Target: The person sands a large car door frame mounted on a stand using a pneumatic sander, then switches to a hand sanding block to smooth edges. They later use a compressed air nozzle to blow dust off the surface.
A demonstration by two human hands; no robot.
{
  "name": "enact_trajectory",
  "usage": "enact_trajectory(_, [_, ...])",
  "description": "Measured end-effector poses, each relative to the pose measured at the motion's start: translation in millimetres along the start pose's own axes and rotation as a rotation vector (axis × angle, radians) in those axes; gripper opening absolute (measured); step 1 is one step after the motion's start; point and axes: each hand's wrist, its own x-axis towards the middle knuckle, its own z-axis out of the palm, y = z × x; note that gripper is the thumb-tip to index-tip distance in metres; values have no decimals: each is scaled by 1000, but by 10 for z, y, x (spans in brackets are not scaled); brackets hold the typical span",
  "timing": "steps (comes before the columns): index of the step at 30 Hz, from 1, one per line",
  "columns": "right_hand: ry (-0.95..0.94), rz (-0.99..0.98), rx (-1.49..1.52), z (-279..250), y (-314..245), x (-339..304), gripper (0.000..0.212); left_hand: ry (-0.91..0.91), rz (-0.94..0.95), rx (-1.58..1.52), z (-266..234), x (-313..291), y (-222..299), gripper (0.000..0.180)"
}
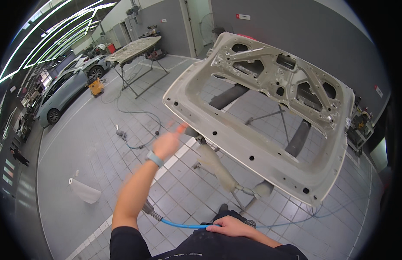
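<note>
My left hand [167, 144], with a watch [155, 158] on its wrist, reaches toward the near left edge of a bare grey-beige car tailgate [235, 141]. Motion smears its fingers, and an orange-red patch shows at their tips; I cannot make out what that is. At my waist, my right hand [229, 226] is closed on a blue hose [183, 225]. The hose runs left to a dark ribbed fitting [153, 212], partly hidden behind my left forearm. The tailgate lies flat, its inner side with several cut-outs facing up, on a stand with padded arms [218, 167].
Left on the tiled floor lie a white roll [84, 191] and a tool [120, 132] on a looped hose [153, 117]. Farther back stand another panel on a trestle [134, 51], a yellow machine [96, 86] and a grey-blue car [64, 89]. A grey wall [292, 30] runs behind the tailgate.
</note>
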Motion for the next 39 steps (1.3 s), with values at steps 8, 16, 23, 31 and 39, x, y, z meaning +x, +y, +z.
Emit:
enact_trajectory(8, [-109, -137, -70, -679, -120, 657, 67, -304, 100, -27, -211, 426, -251, 38])
enact_trajectory(16, [-156, -135, -4, -1035, -212, 1043, 66, -596, 51, -281, -373, 760, -545, 48])
enact_trajectory(23, [-106, -53, 33, -1152, -620, 1609, 63, -367, 28, -132, -688, 1458, -1293, 44])
enact_trajectory(31, [1, -16, 37, -1147, -1067, 2387, 62, -11, -106, -37, -554, 2407, -2000, 51])
enact_trajectory(39, [98, 71, 21, -1117, -1449, 2857, 57, -71, 17, -58, -498, 2943, -2079, 46])
